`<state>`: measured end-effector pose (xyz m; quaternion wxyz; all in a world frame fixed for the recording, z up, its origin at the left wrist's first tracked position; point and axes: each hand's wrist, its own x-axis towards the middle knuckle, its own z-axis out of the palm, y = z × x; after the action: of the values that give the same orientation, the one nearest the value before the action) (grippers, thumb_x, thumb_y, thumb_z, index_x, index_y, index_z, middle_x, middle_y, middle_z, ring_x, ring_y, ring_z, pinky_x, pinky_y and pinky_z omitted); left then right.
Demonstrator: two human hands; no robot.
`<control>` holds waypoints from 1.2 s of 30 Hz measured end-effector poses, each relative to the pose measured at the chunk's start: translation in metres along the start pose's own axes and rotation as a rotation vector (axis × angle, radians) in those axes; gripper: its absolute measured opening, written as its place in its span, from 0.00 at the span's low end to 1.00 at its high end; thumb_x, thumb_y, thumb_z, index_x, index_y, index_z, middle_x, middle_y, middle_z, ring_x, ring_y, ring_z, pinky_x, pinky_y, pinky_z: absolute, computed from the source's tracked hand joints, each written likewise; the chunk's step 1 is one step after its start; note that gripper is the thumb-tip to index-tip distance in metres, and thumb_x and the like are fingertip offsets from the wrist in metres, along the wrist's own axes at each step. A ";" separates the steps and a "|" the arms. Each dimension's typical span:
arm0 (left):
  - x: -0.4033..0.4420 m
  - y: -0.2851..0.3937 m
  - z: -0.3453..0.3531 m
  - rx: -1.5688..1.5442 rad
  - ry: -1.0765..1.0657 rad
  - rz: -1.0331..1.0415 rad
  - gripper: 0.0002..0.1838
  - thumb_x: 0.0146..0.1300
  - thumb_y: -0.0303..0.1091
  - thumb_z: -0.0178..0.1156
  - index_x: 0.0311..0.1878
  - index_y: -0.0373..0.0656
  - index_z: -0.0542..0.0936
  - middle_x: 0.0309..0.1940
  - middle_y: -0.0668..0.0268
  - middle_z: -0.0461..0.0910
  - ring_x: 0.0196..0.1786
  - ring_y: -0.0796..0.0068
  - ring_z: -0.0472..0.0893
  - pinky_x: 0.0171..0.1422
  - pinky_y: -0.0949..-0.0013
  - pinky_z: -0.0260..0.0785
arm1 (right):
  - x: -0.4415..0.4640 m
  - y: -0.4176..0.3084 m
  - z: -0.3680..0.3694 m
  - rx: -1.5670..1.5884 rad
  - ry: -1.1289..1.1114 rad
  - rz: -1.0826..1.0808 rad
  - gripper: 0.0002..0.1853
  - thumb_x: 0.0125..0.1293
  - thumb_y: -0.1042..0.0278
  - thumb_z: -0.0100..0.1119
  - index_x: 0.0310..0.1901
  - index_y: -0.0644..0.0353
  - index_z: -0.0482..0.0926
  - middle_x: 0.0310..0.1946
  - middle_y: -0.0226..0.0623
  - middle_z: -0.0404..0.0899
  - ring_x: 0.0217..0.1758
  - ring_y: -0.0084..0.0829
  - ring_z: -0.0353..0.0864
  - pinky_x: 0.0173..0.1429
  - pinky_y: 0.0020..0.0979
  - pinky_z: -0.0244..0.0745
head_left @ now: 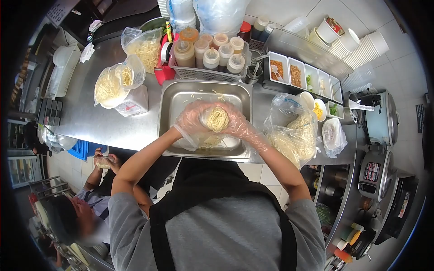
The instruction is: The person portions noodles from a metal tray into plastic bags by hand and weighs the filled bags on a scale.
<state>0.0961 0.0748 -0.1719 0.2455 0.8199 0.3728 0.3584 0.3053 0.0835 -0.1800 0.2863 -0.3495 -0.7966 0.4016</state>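
We cupped a round nest (217, 119) of pale noodles between our left hand (192, 118) and right hand (236, 121), both in clear plastic gloves and curled around its sides. The nest was over the middle of a metal tray (169, 100), where loose strands (212, 141) lay (some of them by the far wall). To our left, a noodle bag (107, 86) rested on a scale (134, 103); to our right, near the tray, lay a big bag (294, 141) of noodles. Beyond the tray, a basket (194, 74) held squeeze bottles (211, 58), with topping tubs (295, 74) farther right. A co-worker (86, 212) at far left held a small packet (103, 162).
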 end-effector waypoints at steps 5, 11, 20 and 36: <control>-0.003 -0.014 0.002 -0.115 -0.094 -0.185 0.43 0.30 0.43 0.79 0.56 0.46 0.73 0.49 0.57 0.77 0.52 0.57 0.76 0.58 0.61 0.68 | 0.002 0.011 0.005 -0.084 -0.015 0.149 0.50 0.33 0.52 0.80 0.61 0.57 0.66 0.57 0.47 0.68 0.64 0.48 0.65 0.68 0.42 0.59; 0.009 -0.027 -0.018 -0.260 -0.250 -0.349 0.47 0.32 0.42 0.78 0.62 0.46 0.70 0.55 0.58 0.75 0.57 0.63 0.74 0.65 0.64 0.64 | 0.019 -0.005 -0.001 0.063 0.025 0.167 0.63 0.30 0.52 0.82 0.68 0.60 0.52 0.65 0.49 0.60 0.69 0.43 0.59 0.71 0.37 0.55; -0.001 -0.030 -0.027 -0.165 -0.415 -0.660 0.51 0.33 0.38 0.79 0.65 0.39 0.65 0.54 0.56 0.75 0.56 0.66 0.74 0.63 0.66 0.65 | 0.000 0.009 0.019 0.329 -0.027 0.303 0.69 0.27 0.53 0.83 0.68 0.68 0.46 0.64 0.50 0.61 0.69 0.42 0.59 0.72 0.35 0.53; -0.004 -0.035 0.001 -0.386 -0.357 -0.802 0.29 0.44 0.31 0.73 0.52 0.37 0.77 0.41 0.64 0.82 0.40 0.76 0.78 0.48 0.70 0.73 | -0.001 -0.027 0.022 0.736 0.106 0.601 0.53 0.40 0.73 0.78 0.67 0.69 0.53 0.55 0.42 0.72 0.58 0.32 0.72 0.63 0.30 0.66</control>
<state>0.0794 0.0923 -0.1974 0.5724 0.5995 0.5384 0.1517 0.2811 0.0616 -0.1686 0.3026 -0.4598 -0.4495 0.7036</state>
